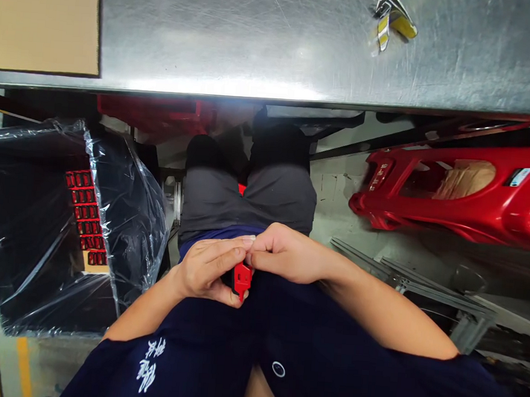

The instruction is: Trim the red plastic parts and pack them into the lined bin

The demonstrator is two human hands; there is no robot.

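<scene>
Steel table (257,47) across top of frame, surface scratched. Cardboard (41,19) lies on it, upper left; yellow-and-silver scrap (393,25) sits upper right. Below the table edge, wearer's legs (250,191), centre. Black bin (27,218) with clear film, left side; inside, 6 rows of red-and-black pieces (86,219). Large glossy red shell (451,190) at right, metal frame (448,299) beneath it in the picture.

Red part (242,278) at centre, just below the joined hands, against the dark shirt (309,347). Left hand (210,264): fingers curled partway, thumb and fingers gripping the part. Right hand (290,255): fingers bunched nearly closed, tips meeting left fingertips at the part's upper end; cannot tell what they pinch.
</scene>
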